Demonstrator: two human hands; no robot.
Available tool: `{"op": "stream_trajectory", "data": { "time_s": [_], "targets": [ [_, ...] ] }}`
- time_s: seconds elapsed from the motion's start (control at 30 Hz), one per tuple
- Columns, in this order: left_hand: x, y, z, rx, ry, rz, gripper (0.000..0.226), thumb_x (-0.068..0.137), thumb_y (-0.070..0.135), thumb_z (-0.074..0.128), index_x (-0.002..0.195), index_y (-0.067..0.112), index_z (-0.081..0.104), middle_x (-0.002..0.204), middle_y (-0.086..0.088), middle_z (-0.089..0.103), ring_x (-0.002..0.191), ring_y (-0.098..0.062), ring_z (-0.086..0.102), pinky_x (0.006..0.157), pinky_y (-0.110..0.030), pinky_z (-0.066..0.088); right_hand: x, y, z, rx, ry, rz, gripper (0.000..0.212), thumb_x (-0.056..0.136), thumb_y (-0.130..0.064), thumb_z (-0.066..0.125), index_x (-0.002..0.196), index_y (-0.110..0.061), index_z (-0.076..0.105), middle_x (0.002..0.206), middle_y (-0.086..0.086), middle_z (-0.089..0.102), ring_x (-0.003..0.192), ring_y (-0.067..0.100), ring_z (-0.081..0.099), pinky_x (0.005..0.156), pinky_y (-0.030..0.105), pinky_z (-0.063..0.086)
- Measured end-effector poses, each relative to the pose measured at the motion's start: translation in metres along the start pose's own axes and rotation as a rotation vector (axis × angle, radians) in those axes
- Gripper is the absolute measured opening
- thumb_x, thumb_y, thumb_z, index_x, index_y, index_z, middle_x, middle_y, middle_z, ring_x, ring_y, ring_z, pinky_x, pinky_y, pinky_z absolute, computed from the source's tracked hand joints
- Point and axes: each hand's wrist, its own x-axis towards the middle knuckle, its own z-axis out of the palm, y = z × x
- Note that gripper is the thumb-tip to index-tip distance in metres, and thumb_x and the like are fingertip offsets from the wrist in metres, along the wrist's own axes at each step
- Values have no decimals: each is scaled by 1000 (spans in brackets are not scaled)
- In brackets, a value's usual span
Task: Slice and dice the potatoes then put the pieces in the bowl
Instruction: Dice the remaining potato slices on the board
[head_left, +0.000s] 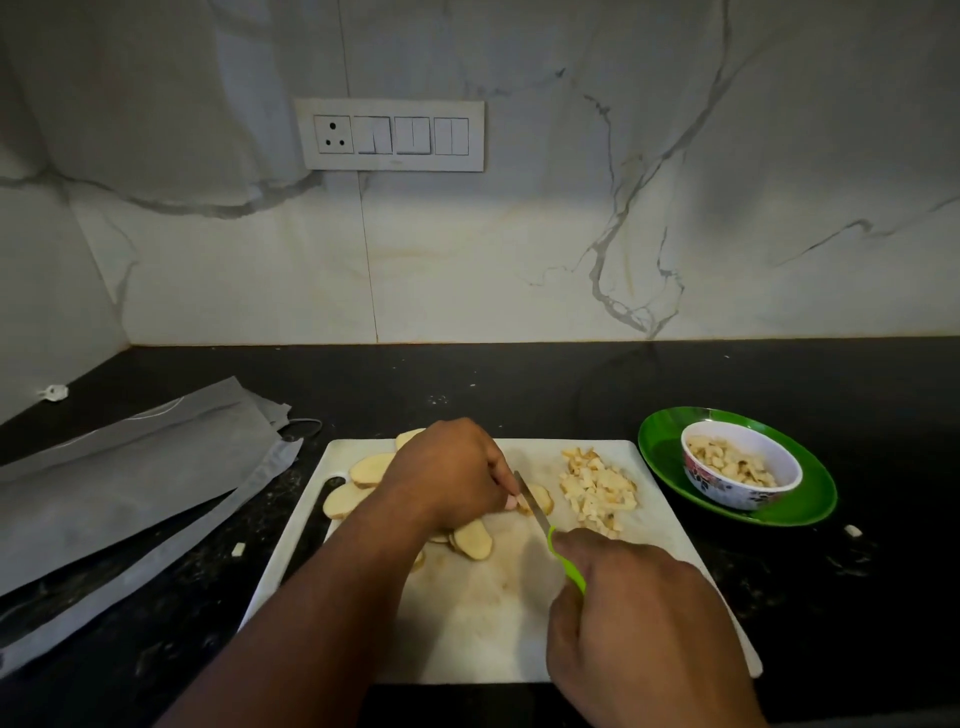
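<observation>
L fingers (511, 500) on potato slice (537, 499), knife (532, 506) beside

The left hand (451, 470) reaches in from the lower left, palm down, fingers curled with the tips pressed downward. The right hand (631, 618) comes from the lower right, fingers wrapped in a grip.

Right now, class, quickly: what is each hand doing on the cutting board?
Left hand: fingers curled, holding down a potato slice.
Right hand: closed round the green-handled knife.
</observation>
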Motion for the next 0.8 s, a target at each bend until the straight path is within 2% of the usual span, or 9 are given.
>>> {"op": "stream_trajectory", "data": {
  "time_s": [0.1,0.23,0.37,0.5,0.7,0.8],
  "targets": [
    [3,-1,0,-9,-7,-18,11,85,24,85,93,31,84,93,18,77,88,-3,68,92,-29,58,-15,7,-2,36,-34,9,51,91,-51,44,141,-53,35,126,-18,59,118,5,56,96,18,43],
    [5,-2,1,-13,-9,-31,10,84,25,86,91,33,84,91,19,76,87,-2,68,90,-29,59,-27,10,-24,110,-120,49,45,98,-61,33,141,-65,19,147,-19,40,135,2,39,108,14,31],
    [3,-3,2,-44,1,-38,11,82,24,88,88,32,83,86,18,76,84,-3,69,88,-30,61,-24,8,-30,81,-28,35,49,91,-59,41,139,-61,31,133,-22,53,125,2,50,101,14,38],
    [2,-4,4,-154,19,-91,32,77,24,92,94,32,66,82,14,77,84,-3,72,92,-34,59,-2,1,-10,14,41,4,55,85,-50,47,139,-48,43,120,-16,64,112,8,59,93,22,47],
    [5,-4,5,-117,-3,-107,49,78,28,91,108,36,54,89,13,78,92,-5,71,94,-28,53,9,-2,3,46,16,5,50,87,-46,48,137,-42,46,117,-12,64,110,10,60,92,25,47],
    [5,-2,3,-106,-9,-117,52,78,27,92,112,36,54,91,13,78,93,-6,70,96,-32,55,-2,1,2,45,-4,22,51,89,-50,46,139,-48,39,121,-14,61,114,7,58,95,21,44]
  ]
}}
